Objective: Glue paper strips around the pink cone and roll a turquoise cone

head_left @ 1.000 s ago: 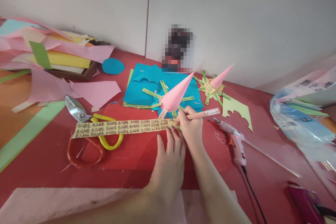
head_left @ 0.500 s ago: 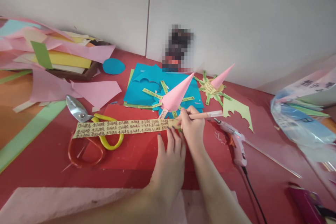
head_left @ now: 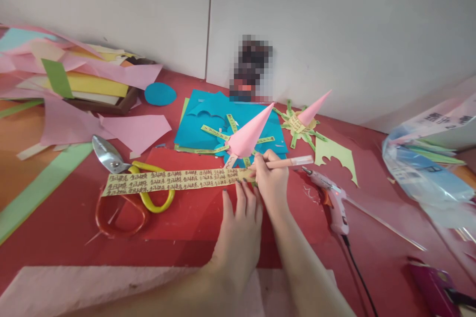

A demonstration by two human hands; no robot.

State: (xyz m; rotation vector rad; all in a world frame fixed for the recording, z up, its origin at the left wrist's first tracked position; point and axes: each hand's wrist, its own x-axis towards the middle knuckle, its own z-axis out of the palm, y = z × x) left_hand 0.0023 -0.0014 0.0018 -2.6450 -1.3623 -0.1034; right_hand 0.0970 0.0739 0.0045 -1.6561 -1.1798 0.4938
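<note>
Flat on the red sheet, my left hand [head_left: 241, 218] presses its outstretched fingertips on the lower edge of a pale yellow paper strip [head_left: 178, 181]. Rows of dark handwritten characters cover the strip. My right hand [head_left: 273, 178] grips a pen [head_left: 288, 162], its tip hidden by the fingers near the strip's right end. Just beyond both hands stands a pink paper cone [head_left: 250, 134] on a blue flower-like base with written yellow-green strips around it. Scissors [head_left: 152, 198] with one yellow and one red handle lie partly under the strip's left part.
A pink glue gun [head_left: 332, 200] with a black cord lies right of my hands. Behind are blue sheets [head_left: 189, 129] and a second pink cone [head_left: 314, 110]. Paper scraps fill a tray [head_left: 122, 101] at left; a plastic bag [head_left: 420, 158] sits at right.
Both hands keep nearly the same place. The pen's far end has shifted very slightly; the whole view has drifted a little.
</note>
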